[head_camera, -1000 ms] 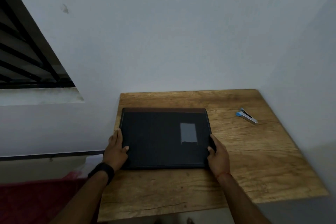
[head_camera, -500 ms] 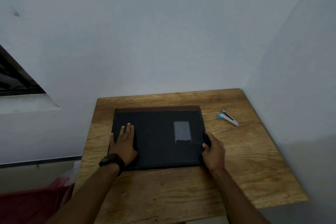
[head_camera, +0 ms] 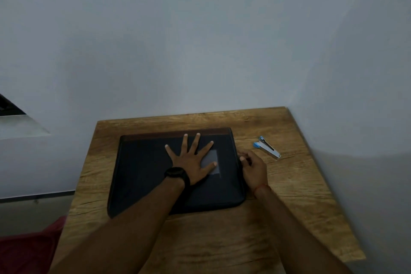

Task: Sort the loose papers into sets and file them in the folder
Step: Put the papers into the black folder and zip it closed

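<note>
Grainy wooden table point(head_camera: 222, 240), pale walls point(head_camera: 200, 40). Left hand point(head_camera: 193, 162) splays flat on black folder point(head_camera: 142, 173); right hand point(head_camera: 253, 169) pinches its edge.

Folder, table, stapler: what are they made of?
Folder: dark, matte, likely fabric or leatherette; rounded soft corners. Table: wood or wood-look laminate; grain and cracks show. Stapler: shiny metal body, blue end probably plastic.
</note>
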